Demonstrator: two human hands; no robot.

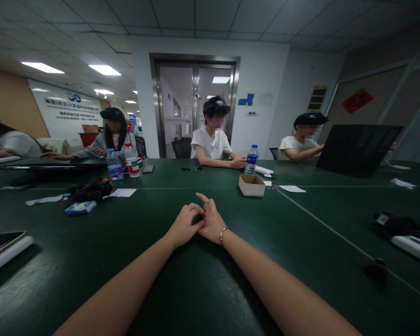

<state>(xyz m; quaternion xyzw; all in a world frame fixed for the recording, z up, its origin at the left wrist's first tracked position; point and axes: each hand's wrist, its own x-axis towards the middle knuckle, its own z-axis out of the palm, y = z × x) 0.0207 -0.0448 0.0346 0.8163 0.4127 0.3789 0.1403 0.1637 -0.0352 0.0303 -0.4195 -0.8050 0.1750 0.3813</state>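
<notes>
Both my forearms stretch out over the dark green table [133, 242]. My left hand [184, 226] and my right hand [212, 219] meet at the table's middle, touching each other. The left hand's fingers are curled and pinch at something small and dark between the two hands; I cannot make out what it is. The right hand is curled too, with its forefinger pointing up and to the left. A thin bracelet [224, 232] sits on my right wrist. A small open cardboard box [251, 185] stands beyond the hands, to the right.
Several people with head-worn devices sit round the far side. Water bottles [114, 165] [251, 159], a black cable bundle [91, 189], paper slips, a phone [3, 241] at left, a black laptop [357, 147] and dark gear [395, 224] at right lie on the table.
</notes>
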